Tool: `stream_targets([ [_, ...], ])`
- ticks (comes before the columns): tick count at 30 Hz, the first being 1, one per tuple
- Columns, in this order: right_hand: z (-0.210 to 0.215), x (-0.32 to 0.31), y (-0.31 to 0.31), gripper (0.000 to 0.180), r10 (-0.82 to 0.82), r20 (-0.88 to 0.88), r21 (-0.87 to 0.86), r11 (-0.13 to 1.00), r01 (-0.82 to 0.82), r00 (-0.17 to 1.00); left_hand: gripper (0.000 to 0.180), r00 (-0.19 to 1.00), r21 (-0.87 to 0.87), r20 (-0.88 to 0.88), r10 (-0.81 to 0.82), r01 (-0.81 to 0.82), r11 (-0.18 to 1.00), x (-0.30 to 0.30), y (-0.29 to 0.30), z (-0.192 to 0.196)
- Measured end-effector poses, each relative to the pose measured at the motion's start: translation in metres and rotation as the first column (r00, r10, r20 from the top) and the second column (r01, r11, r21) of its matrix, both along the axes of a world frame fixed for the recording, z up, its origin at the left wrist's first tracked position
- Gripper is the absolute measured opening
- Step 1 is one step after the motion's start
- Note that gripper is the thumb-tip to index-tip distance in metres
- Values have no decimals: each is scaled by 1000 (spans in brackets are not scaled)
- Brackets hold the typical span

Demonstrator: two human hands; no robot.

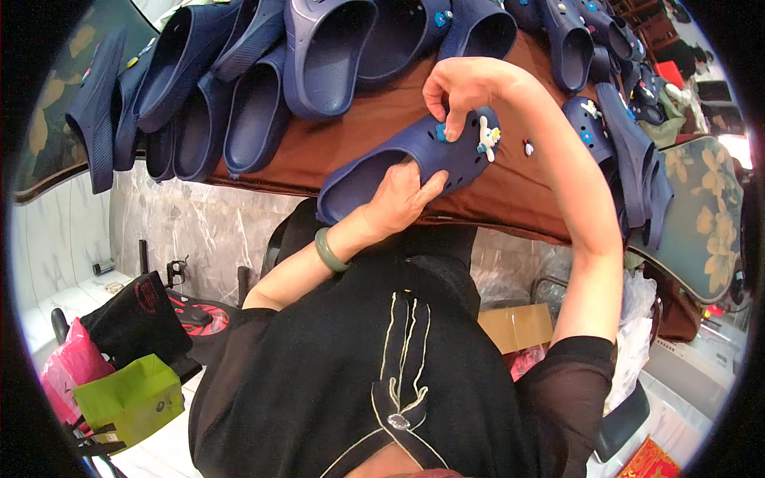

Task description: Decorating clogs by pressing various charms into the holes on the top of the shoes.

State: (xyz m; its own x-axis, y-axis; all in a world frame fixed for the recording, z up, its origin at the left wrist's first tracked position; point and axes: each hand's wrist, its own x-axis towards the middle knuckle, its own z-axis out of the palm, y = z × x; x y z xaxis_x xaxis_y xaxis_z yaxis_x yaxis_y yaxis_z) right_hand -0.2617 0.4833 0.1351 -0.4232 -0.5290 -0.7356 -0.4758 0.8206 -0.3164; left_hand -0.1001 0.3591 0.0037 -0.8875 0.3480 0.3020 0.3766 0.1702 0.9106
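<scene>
The navy clog (414,163) lies toe toward the right on the brown surface (351,127), near its front edge, and I have it in both hands. My left hand (398,199) wraps the side of its opening, thumb laid along the upper and the other fingers tucked inside, so that grip is closed on the clog. My right hand (462,88) comes over from the far side and presses its fingertips (452,131) down on the perforated upper, pinched together around something too small to make out, most likely a charm going into a hole.

As to how far along this one is: a white figure charm (488,137) already sits on the toe, and a small blue charm (440,131) shows just beside my fingertips, so I judge the clog partly dressed. Several holes along its side are still bare. One loose small charm (528,147) lies on the surface just past the toe.

Toward the right edge of the surface, the decorated clogs (606,119) carry charms already. Along the far edge and the left corner, the row of plain navy clogs (263,72) mostly shows no charms that I can see, so much looks left.
</scene>
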Motion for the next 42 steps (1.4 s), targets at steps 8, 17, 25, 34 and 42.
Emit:
stream_targets([
  [8, -17, 0, -4, 61, 23, -53, -28, 999, -24, 998, 29, 998, 74, -61, 9, -4, 997, -1, 4, -1],
  [17, -7, 50, 42, 23, -72, -545, -412, 891, -192, 835, 35, 980, 227, 199, 3, -50, 973, -3, 4, 3],
  [25, -9, 62, 43, 20, -34, -643, -389, 875, -288, 765, 61, 923, 484, 332, -193, 9, 875, -7, 4, 7],
  [34, 9, 35, 24, 63, -91, -70, -199, 977, 76, 993, 62, 894, 381, 318, -316, 185, 906, 9, 2, -6],
  [42, -4, 75, 24, 57, -187, -396, -324, 944, 54, 899, 58, 924, 402, 222, -310, 203, 893, 15, 7, -14],
])
